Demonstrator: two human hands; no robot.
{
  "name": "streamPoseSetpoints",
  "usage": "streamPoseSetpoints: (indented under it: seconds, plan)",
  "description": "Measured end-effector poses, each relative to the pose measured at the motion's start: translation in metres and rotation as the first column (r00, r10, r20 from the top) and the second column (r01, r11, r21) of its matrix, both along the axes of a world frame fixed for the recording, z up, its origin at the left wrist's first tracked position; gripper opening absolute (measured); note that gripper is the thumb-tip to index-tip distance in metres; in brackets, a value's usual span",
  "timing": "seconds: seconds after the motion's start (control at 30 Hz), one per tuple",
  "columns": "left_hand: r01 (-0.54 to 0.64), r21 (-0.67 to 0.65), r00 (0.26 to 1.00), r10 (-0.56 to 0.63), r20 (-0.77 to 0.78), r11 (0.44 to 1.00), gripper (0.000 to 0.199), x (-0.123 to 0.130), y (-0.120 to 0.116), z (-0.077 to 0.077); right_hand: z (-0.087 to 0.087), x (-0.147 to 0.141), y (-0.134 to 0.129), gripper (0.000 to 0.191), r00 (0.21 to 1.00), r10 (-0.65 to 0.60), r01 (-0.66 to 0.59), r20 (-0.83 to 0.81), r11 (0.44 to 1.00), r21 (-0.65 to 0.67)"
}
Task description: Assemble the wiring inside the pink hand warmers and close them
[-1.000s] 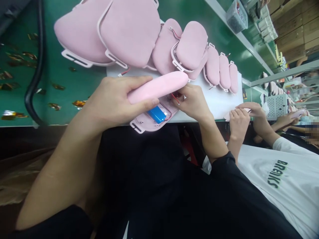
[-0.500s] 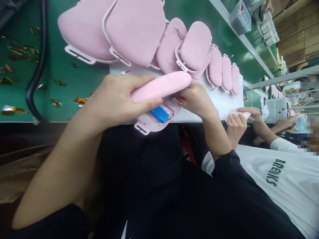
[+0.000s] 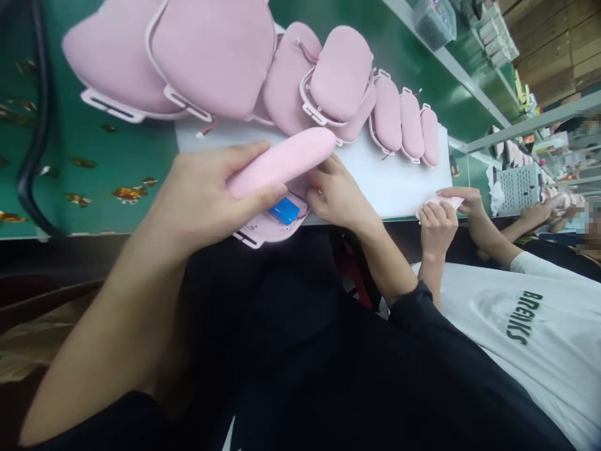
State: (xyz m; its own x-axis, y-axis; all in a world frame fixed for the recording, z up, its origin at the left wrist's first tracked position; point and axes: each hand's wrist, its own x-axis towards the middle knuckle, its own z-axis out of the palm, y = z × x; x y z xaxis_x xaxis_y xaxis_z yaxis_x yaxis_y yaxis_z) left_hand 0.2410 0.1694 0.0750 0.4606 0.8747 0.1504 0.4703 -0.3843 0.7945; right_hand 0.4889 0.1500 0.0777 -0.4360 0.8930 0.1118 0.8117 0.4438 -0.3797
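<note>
My left hand (image 3: pixel 206 194) is wrapped round the end of a pink padded shell (image 3: pixel 286 164), held tilted up. Below it lies an open pink casing (image 3: pixel 270 230) with a blue block (image 3: pixel 284 212) inside and a slotted tab at its edge. My right hand (image 3: pixel 340 195) is closed at the right side of the casing, its fingertips pinched near a red wire (image 3: pixel 315 180). The shell partly hides those fingertips and the casing's upper part.
Large pink shells (image 3: pixel 216 56) and smaller pink pieces (image 3: pixel 340 75) lie along the back of a white sheet (image 3: pixel 394 188). A black cable (image 3: pixel 40 125) and gold scraps (image 3: pixel 129 194) are at left. At right, a person's hands (image 3: pixel 439 225) hold a pink piece.
The whole view has shifted, so the hands and pink pieces appear farther left. Both hands keep much the same hold, and less of the blue block shows.
</note>
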Motion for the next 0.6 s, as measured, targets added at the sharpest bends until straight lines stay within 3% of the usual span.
streamPoseSetpoints:
  seconds: [0.2, 0.33, 0.47, 0.6]
  plan:
    - [-0.113, 0.084, 0.993, 0.114, -0.013, 0.99, 0.076, 0.014, -0.022, -0.008, 0.018, 0.022, -0.023, 0.031, 0.933, -0.116, 0.106, -0.341, 0.993, -0.047]
    - [-0.26, 0.166, 0.963, 0.268, -0.025, 0.951, 0.076, 0.02, -0.031, -0.014, 0.02, 0.014, -0.019, 0.021, 0.958, -0.081, 0.032, -0.273, 0.984, -0.178]
    - [-0.261, 0.221, 0.957, 0.282, -0.067, 0.94, 0.08, 0.021, -0.031, -0.015, 0.021, -0.001, -0.011, 0.024, 0.974, -0.094, 0.061, -0.206, 0.985, -0.163]
    - [-0.23, 0.255, 0.964, 0.256, -0.07, 0.939, 0.08, 0.018, -0.025, -0.02, 0.013, -0.002, -0.001, 0.03, 0.985, -0.013, -0.007, -0.169, 0.994, -0.112]
